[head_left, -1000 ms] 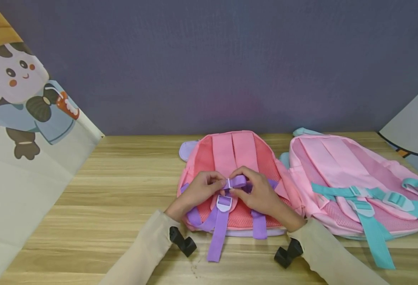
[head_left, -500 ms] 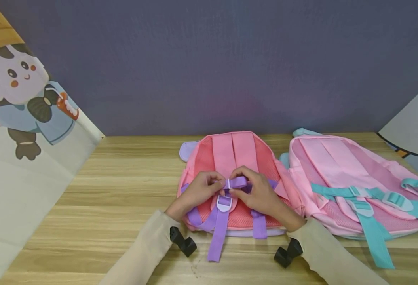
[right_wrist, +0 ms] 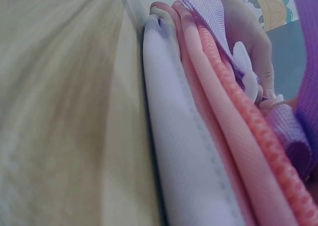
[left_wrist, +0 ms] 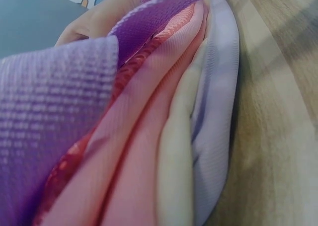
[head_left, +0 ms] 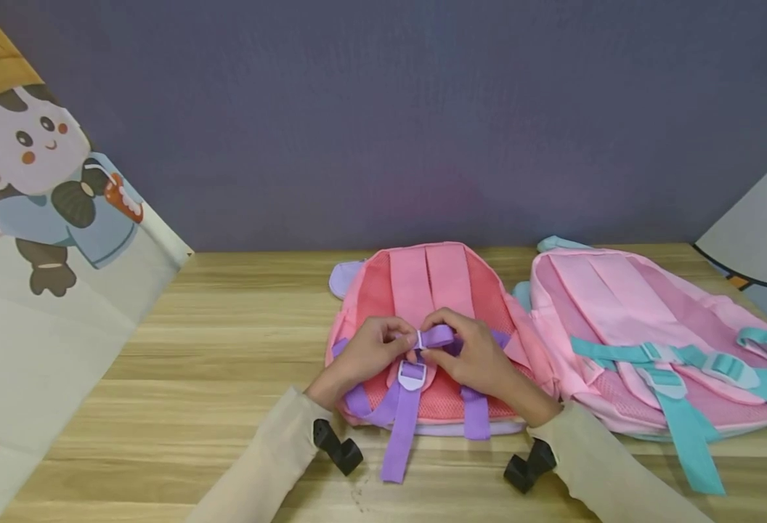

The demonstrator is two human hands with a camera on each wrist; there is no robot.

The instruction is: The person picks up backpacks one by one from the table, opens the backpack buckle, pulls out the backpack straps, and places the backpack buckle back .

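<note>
A coral-pink backpack (head_left: 411,280) lies on the table with its back panel and purple straps facing up. Over its middle, my left hand (head_left: 372,354) pinches purple webbing at a small white slider buckle (head_left: 419,339). From the other side, my right hand (head_left: 473,357) holds the purple webbing loop (head_left: 439,335) that comes out of that buckle. Just below the hands sits a larger white strap buckle (head_left: 412,375), its loose purple strap end (head_left: 399,444) hanging over the bag's lower edge. Fingers partly cover the small buckle. Both wrist views mostly show the bag's side and purple straps (left_wrist: 54,102).
Close on the right, a light-pink backpack (head_left: 619,290) with teal straps (head_left: 689,443) touches the coral one. The wooden table (head_left: 226,341) extends to the left. A dark panel (head_left: 383,123) stands behind, and a cartoon-printed sheet (head_left: 89,349) lies along the left side.
</note>
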